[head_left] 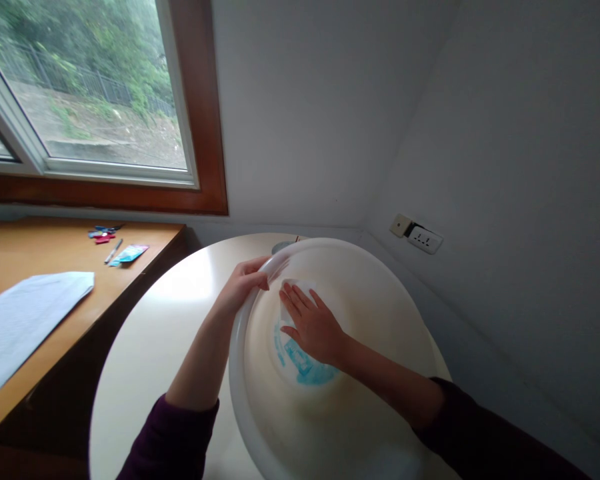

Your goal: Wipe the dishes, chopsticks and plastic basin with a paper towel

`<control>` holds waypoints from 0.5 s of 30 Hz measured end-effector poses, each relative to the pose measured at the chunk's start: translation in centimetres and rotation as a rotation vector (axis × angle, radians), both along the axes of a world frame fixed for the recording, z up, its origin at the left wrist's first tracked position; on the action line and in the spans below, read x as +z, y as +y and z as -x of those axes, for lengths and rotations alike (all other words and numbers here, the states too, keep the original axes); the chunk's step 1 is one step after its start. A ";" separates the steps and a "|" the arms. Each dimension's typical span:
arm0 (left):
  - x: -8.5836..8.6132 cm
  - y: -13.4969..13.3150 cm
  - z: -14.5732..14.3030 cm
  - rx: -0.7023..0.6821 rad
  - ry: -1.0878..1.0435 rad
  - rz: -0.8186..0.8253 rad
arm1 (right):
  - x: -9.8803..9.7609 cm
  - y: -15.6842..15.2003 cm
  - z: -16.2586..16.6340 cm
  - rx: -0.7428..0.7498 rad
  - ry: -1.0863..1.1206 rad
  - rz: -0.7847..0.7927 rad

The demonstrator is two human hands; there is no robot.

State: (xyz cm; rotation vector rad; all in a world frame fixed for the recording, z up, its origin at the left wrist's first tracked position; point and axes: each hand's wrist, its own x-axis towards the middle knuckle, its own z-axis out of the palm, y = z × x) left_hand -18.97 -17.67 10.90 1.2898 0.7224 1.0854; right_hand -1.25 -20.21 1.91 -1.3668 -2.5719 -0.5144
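Note:
A large round whitish plastic basin (380,320) is tilted up on the round white table, its inside facing me. My left hand (247,283) grips the basin's upper left rim, the thumb over the edge and the other fingers mostly hidden behind it. Inside, my right hand (310,320) lies flat with fingers stretched, pressing a thin white tissue (286,312) against the bottom. Only the tissue's edges show past the fingers. Just below the right hand, a blue printed mark (310,367) is visible on the basin's bottom.
The round white table (155,353) carries the basin; a greyish object (281,247) is partly hidden behind the rim. At left, a wooden desk (10,257) holds white sheets (35,320), a pen (113,251) and a blue packet (129,255). A wall socket (425,239) is at right.

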 end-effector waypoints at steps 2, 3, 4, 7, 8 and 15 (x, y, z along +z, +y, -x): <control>0.0 0.0 0.0 -0.003 -0.002 0.009 | 0.3 0.0 0.0 -0.046 -0.007 0.018; -0.1 0.1 0.0 -0.006 -0.003 0.010 | 0.5 0.0 0.0 -0.074 -0.011 0.031; -0.1 0.1 0.1 -0.006 -0.005 0.007 | 0.7 0.1 -0.1 -0.103 -0.018 0.047; -0.4 0.4 0.2 0.005 -0.009 -0.006 | 0.8 0.5 -0.5 -0.197 -0.043 0.099; -0.4 0.5 0.2 0.008 -0.010 -0.007 | 0.8 0.7 -0.8 -0.230 -0.049 0.112; -0.2 0.2 0.1 0.044 0.002 0.049 | -1.6 0.9 -3.1 -0.430 -0.094 0.211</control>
